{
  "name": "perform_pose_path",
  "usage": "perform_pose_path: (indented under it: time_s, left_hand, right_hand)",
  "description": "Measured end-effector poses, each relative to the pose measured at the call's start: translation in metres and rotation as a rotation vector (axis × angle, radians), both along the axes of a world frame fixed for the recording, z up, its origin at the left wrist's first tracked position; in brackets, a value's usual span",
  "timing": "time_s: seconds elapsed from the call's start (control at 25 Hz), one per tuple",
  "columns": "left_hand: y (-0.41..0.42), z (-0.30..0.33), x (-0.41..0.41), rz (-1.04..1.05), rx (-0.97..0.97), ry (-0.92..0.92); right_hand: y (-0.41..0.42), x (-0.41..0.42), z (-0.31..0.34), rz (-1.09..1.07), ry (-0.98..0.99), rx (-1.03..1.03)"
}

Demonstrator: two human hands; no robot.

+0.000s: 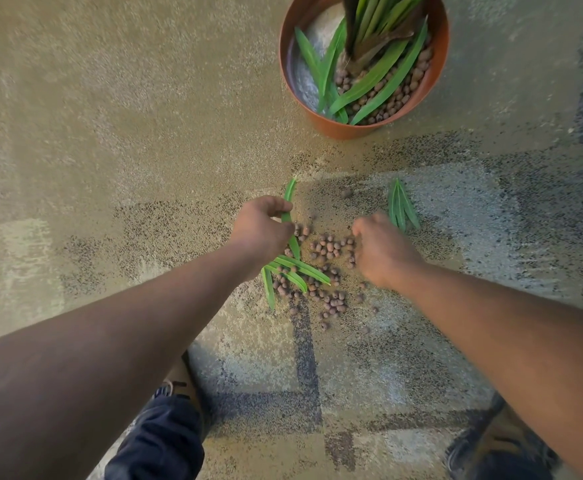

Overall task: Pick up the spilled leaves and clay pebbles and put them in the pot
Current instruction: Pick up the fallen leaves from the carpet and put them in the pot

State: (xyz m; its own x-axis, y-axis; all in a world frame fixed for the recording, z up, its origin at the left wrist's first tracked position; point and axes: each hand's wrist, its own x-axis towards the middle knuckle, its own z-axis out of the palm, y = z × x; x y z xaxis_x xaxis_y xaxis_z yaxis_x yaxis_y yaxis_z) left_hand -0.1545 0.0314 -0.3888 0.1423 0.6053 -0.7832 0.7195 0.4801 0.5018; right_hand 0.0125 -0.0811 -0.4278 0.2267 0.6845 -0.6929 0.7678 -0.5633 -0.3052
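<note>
— Leaves and pebbles: where are they seen?

— Brown clay pebbles (321, 271) are scattered on the patterned carpet (110, 133) between the two hands, thinning out toward the near side. Several green leaves (295, 271) are laid among them, fanned out on the left of the pile. Three more leaves (401, 209) are found together just beyond the right hand, on the far right of the spill.

— And the pot?

— An orange pot (435, 81) is stood farther away, to the right, well apart from the spill. A plant is held in it, and loose leaves and pebbles are already gathered inside.

— How are the hands placed?

— The left hand (259, 230) is lowered over the left edge of the pile, and a single long leaf (289, 199) is pinched between its thumb and curled fingers; the leaf's tip is pointed away. The right hand (380, 251) is set down at the right edge of the pebbles with its fingers curled under. Whether pebbles are gripped inside it cannot be told, since the fingertips are hidden by the back of the hand.

— Anything else?

— Dark trouser legs and shoes are seen at the near edge.
</note>
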Motion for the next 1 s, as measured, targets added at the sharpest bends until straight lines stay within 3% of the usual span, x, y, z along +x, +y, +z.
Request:
perform_pose_path:
  time_s: [0.12,0.2,0.28,0.36,0.48,0.6,0.8,0.92,1.0]
  left_hand:
    - [0.000,0.001,0.000,0.004,-0.004,-0.002]
    - [0.000,0.001,0.001,0.003,-0.010,-0.007]
    - [0.000,0.000,0.002,0.000,-0.017,-0.008]
    - [-0.002,0.000,0.004,0.013,-0.023,-0.009]
    - [-0.006,0.003,0.008,0.022,-0.015,-0.007]
    - [-0.010,0.013,0.016,0.046,0.017,-0.048]
    - [0.003,0.053,0.043,0.178,0.312,-0.249]
    - [0.026,0.071,0.063,0.211,0.415,-0.342]
    - [0.044,0.073,0.078,0.196,0.390,-0.310]
  right_hand:
    - [0.008,0.010,0.002,-0.034,-0.153,0.133]
    - [0.011,0.020,-0.001,-0.129,-0.229,0.084]
    - [0.011,0.028,-0.005,-0.288,-0.166,-0.064]
    - [0.002,0.030,-0.007,-0.298,-0.109,-0.123]
    - [-0.020,0.029,-0.009,-0.167,-0.123,-0.004]
    - [-0.032,0.031,-0.003,-0.264,-0.043,0.085]
    - [-0.004,0.024,0.039,-0.460,0.078,0.562]
    - [0.035,0.033,0.070,-0.405,0.083,0.855]
    - [0.058,0.046,0.081,-0.361,0.054,0.895]
